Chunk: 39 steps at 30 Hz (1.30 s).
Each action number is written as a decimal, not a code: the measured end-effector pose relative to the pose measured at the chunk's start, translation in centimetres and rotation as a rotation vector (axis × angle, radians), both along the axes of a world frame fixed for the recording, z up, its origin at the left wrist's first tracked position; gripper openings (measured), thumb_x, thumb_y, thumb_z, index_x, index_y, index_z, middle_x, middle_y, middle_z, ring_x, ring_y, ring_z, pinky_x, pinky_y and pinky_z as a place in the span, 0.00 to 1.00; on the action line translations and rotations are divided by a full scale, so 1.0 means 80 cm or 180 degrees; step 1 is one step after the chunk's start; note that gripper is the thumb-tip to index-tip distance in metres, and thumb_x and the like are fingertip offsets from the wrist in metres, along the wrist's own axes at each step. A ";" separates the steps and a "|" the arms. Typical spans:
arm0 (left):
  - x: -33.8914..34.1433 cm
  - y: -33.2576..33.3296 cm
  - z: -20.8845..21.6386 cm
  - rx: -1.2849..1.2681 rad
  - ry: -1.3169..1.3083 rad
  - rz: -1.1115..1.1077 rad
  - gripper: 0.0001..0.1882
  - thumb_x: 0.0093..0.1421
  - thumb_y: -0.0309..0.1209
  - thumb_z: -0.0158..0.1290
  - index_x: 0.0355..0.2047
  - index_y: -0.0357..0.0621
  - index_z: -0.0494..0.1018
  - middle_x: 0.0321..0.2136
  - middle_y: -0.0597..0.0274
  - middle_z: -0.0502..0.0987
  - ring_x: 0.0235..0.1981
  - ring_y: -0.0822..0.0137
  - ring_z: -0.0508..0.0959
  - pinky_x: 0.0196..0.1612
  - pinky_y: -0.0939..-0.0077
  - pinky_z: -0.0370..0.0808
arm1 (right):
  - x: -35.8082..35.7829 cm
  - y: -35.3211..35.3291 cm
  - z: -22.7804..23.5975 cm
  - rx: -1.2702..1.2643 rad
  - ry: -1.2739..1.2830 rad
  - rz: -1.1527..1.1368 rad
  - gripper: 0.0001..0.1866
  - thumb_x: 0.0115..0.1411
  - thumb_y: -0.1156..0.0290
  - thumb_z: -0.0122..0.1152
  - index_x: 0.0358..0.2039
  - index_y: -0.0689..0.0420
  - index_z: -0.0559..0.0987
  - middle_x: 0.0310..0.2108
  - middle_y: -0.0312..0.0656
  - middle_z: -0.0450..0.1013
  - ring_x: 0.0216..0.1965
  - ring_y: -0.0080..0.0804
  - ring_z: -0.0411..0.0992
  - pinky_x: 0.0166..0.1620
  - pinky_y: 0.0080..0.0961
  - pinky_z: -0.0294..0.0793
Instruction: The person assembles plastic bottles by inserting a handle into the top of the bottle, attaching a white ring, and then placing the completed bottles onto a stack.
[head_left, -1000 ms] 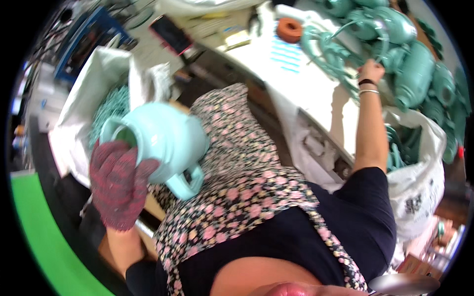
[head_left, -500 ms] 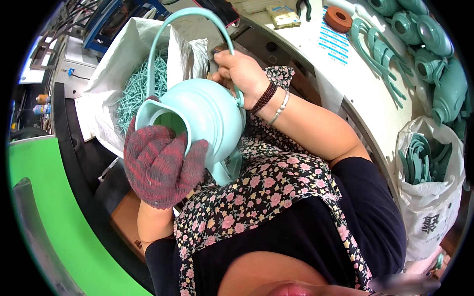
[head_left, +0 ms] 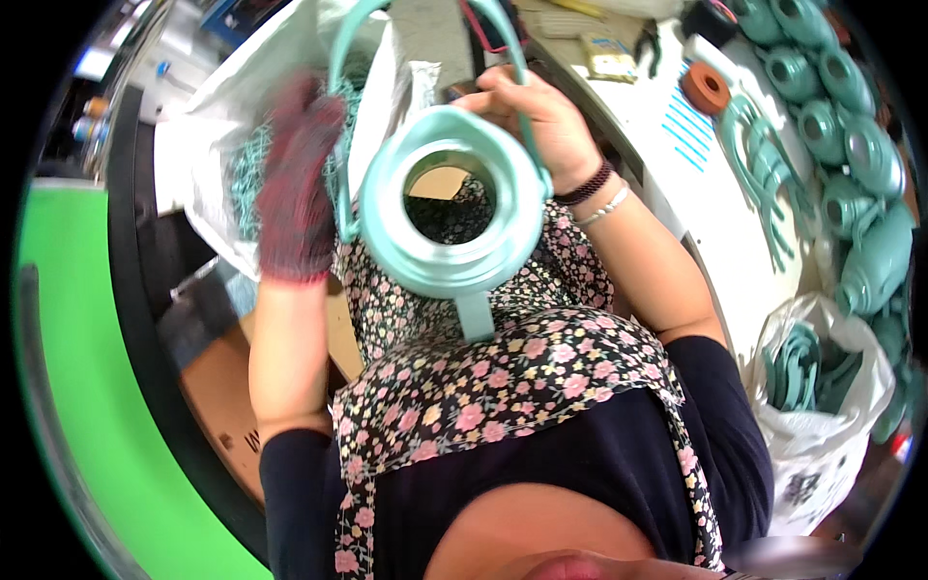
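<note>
A mint-green plastic jug shell (head_left: 382, 232) hangs over my lap, its round opening facing up at me. Through its hollow middle I see the apron and some cardboard. My right hand (head_left: 546, 126) is closed round the right leg of its hoop handle (head_left: 340, 68), just above the joint. Beside the left leg is my left hand (head_left: 302, 184), in a dark red and grey knitted glove. Motion smears its fingers, and whether it touches the handle I cannot tell. Behind it stands a white sack (head_left: 217, 126) of thin teal plastic strips (head_left: 253, 179).
On the right, a white table (head_left: 667, 184) holds a brown tape roll (head_left: 707, 89), pliers (head_left: 649, 50), loose teal handles (head_left: 759, 155) and several jug shells (head_left: 870, 155). A white bag (head_left: 822, 454) of teal curved parts stands by it. A green surface (head_left: 72, 319) lies left.
The shell has turned from its side so that its round opening faces me. My left hand has let go of its spout end and moved up beside the handle. My right hand keeps its grip.
</note>
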State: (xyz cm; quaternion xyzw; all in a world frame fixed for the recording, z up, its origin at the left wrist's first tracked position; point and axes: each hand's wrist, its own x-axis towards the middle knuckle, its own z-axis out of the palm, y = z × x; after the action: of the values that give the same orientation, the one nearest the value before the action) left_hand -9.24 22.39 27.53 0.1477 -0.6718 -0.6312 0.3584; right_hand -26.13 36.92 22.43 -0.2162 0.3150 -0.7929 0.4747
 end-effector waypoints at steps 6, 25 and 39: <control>-0.021 0.005 -0.016 0.2550 0.0610 -0.1488 0.09 0.62 0.32 0.53 0.37 0.39 0.72 0.19 0.68 0.70 0.27 0.72 0.73 0.36 0.78 0.73 | 0.036 0.061 0.036 -0.0447 0.3191 -0.1807 0.52 0.48 0.57 0.73 0.65 0.58 0.49 0.62 0.55 0.56 0.61 0.43 0.60 0.62 0.38 0.59; -0.034 0.073 0.049 0.0562 0.0226 0.0283 0.16 0.65 0.25 0.43 0.52 0.34 0.68 0.48 0.52 0.74 0.52 0.62 0.72 0.59 0.66 0.67 | 0.047 0.108 0.087 -0.0542 0.4094 -0.2063 0.42 0.35 0.63 0.80 0.49 0.57 0.66 0.55 0.50 0.63 0.53 0.43 0.67 0.55 0.37 0.67; 0.017 0.023 -0.037 0.2994 -0.0114 -0.1252 0.27 0.68 0.46 0.40 0.60 0.40 0.62 0.59 0.52 0.65 0.59 0.54 0.64 0.63 0.55 0.59 | -0.093 0.253 0.067 0.1393 0.2940 -0.2217 0.26 0.58 0.55 0.58 0.55 0.53 0.69 0.41 0.39 0.72 0.43 0.26 0.69 0.47 0.26 0.69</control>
State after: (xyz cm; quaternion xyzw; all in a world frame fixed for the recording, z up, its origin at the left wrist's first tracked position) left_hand -7.90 24.24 24.55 0.1746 -0.3361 -0.9182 0.1160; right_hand -33.54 57.16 27.82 -0.3192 0.6954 -0.6429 0.0360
